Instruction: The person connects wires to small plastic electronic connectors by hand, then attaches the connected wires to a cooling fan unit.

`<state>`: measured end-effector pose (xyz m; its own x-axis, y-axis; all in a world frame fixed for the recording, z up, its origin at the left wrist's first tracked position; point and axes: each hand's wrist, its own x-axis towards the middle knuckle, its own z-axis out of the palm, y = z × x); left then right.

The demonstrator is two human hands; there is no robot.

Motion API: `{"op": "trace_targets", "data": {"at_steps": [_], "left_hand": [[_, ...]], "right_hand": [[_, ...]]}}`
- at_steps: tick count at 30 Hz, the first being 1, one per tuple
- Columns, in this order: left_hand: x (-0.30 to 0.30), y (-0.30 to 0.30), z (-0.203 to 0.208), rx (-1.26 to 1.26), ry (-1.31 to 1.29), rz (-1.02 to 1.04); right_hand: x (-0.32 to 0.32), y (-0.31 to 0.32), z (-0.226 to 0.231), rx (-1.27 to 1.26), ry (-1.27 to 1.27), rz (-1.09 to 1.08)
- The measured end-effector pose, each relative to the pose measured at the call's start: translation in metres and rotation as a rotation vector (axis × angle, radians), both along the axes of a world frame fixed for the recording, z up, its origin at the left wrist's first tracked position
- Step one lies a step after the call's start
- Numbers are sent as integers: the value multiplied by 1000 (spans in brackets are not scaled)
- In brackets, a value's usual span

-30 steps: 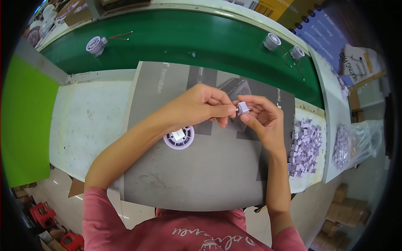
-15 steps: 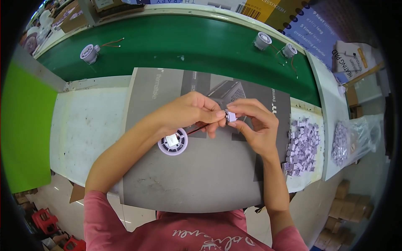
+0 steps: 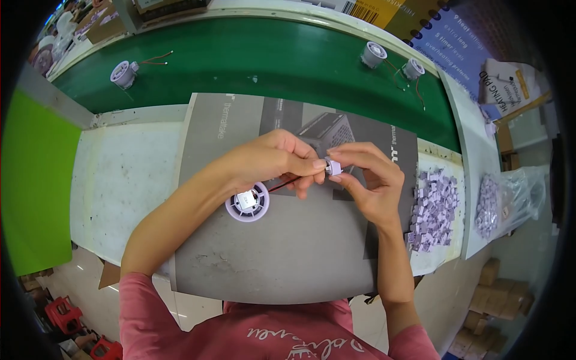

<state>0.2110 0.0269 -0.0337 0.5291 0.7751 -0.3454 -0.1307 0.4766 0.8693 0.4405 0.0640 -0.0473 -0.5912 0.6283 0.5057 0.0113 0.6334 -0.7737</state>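
My left hand [image 3: 277, 161] and my right hand [image 3: 371, 180] meet above a grey printed sheet [image 3: 270, 258]. Between their fingertips sits a small pale purple connector [image 3: 333, 168], pinched from both sides. Thin red and black wires [image 3: 283, 185] run from it down to a round white motor part [image 3: 247, 203] lying on the sheet below my left wrist.
A pile of small purple connectors [image 3: 433, 207] lies at the right of the sheet, with more in a clear bag [image 3: 498, 204]. A green conveyor belt [image 3: 270, 57] behind carries three round white parts with wires [image 3: 123, 73] [image 3: 373, 54] [image 3: 413, 68]. Cardboard boxes stand at the right.
Both hands have stayed together on the connector, shifting slightly as the view moved. The round part and wires remain below my left hand.
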Motion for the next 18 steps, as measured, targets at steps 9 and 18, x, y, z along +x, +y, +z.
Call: {"op": "trace_targets", "data": {"at_steps": [9,18], "left_hand": [[9,-12,14,549,518,203],[9,-12,5,464,429,302]], "right_hand": [[-3,0,-3,-343,62,-57],[-3,0,-8,-390,102,-4]]}}
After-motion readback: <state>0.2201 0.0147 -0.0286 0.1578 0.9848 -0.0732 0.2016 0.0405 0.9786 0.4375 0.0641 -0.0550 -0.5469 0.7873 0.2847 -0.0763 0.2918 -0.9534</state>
